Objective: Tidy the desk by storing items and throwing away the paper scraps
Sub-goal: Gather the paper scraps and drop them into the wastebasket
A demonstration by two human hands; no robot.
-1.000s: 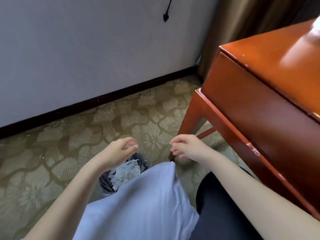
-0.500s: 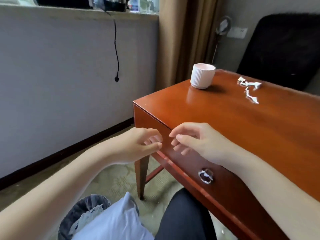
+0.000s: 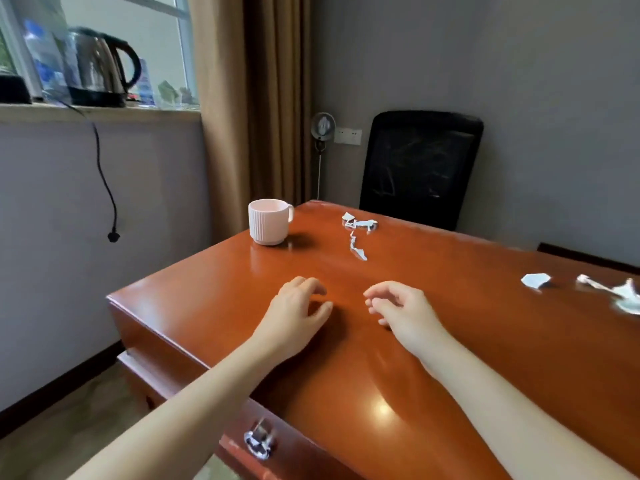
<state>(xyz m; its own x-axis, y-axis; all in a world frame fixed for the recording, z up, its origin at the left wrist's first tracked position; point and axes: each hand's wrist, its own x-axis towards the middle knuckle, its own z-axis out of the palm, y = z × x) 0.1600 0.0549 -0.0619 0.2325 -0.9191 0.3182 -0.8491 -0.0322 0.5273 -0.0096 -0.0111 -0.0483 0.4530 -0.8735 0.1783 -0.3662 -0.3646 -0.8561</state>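
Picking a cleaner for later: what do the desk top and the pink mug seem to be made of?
Desk top: looks like wood under a glossy reddish lacquer; faint grain and bright window reflections show. Could be veneer.
Mug: probably matte ceramic, pale pink with ribbed sides and little shine; plastic cannot be ruled out.

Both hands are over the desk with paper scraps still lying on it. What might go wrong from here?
1. Reaching for the far scraps, the left hand passes near the pink mug and may knock it.
2. The scraps at the right edge are small and scattered; some may be missed or brushed off the desk.
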